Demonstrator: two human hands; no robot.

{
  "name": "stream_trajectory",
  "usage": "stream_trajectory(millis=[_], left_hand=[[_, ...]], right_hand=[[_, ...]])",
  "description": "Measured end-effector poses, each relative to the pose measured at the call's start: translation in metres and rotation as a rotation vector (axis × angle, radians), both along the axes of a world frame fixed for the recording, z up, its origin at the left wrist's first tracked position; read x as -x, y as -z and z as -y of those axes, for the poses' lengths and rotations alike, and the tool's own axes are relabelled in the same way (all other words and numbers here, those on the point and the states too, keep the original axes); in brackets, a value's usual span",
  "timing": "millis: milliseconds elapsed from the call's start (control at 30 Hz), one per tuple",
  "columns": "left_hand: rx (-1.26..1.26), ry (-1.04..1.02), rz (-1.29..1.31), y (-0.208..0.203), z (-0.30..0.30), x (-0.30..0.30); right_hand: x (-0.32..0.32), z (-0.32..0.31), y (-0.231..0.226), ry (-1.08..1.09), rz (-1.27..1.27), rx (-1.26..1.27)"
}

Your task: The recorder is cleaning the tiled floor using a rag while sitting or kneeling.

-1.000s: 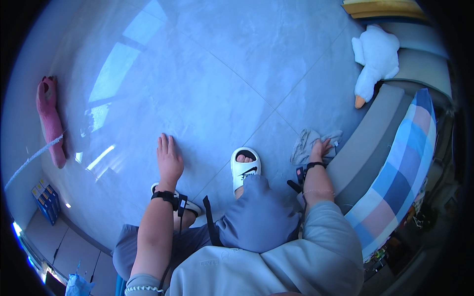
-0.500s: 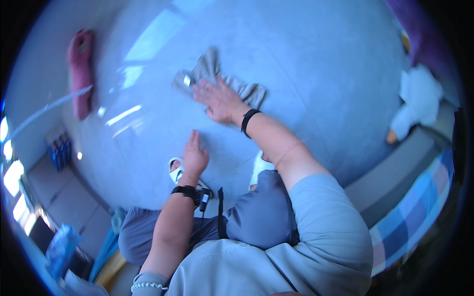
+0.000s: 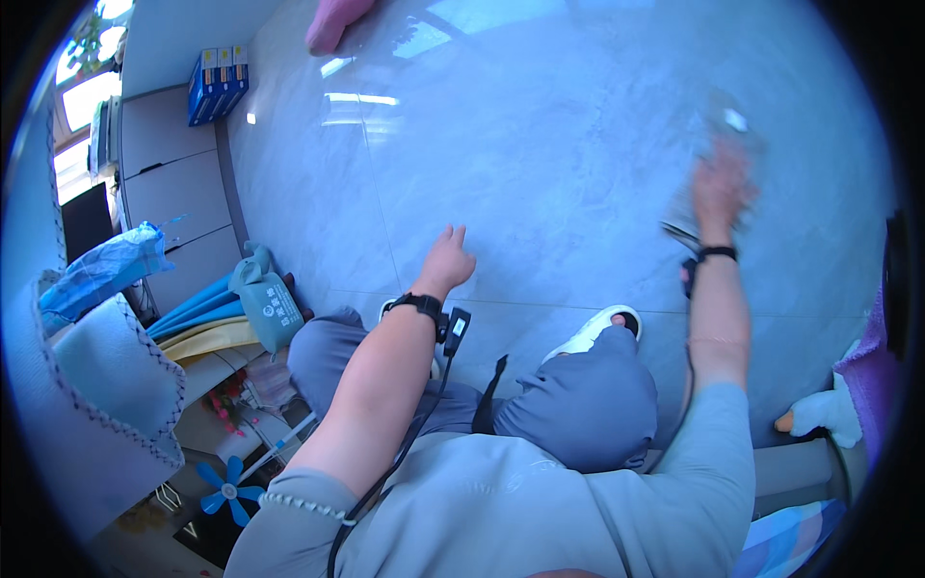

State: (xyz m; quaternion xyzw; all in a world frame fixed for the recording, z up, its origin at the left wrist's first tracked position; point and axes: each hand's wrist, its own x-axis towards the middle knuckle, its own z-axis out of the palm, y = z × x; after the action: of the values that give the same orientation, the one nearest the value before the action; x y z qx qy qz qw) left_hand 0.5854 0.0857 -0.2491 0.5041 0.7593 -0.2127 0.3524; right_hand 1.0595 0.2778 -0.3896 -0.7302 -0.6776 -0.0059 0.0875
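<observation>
My right hand is stretched out far to the right, low over the floor. It lies on a grey cloth that bears a small white patch. Both are smeared by motion, so how the fingers sit on the cloth is unclear. My left hand hovers in front of my left knee, touching nothing that I can see. Two of its fingers point forward, apart from the cloth.
Beneath me is a glossy grey tiled floor. A pink soft object lies at the far edge. Blue boxes stand beside grey drawers at left. A white plush lies at right. My white shoe is near my right knee.
My right hand and the cloth have swept to the right, away from my left hand. The view has turned, bringing more of the left-side drawers and bags into sight.
</observation>
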Motion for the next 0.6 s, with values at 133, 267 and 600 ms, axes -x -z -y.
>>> stream_trajectory(millis=[133, 267, 600], left_hand=[[-0.005, -0.159, -0.174, 0.016, -0.012, 0.071], [-0.004, -0.231, -0.273, 0.022, -0.042, 0.122], [-0.145, 0.013, -0.181, 0.057, -0.034, 0.286]], right_hand=[[-0.072, 0.077, -0.009, 0.918, -0.132, 0.361], [-0.116, 0.214, 0.019, 1.212, -0.150, 0.318], [-0.027, 0.076, 0.100, 0.469, 0.095, 0.051]])
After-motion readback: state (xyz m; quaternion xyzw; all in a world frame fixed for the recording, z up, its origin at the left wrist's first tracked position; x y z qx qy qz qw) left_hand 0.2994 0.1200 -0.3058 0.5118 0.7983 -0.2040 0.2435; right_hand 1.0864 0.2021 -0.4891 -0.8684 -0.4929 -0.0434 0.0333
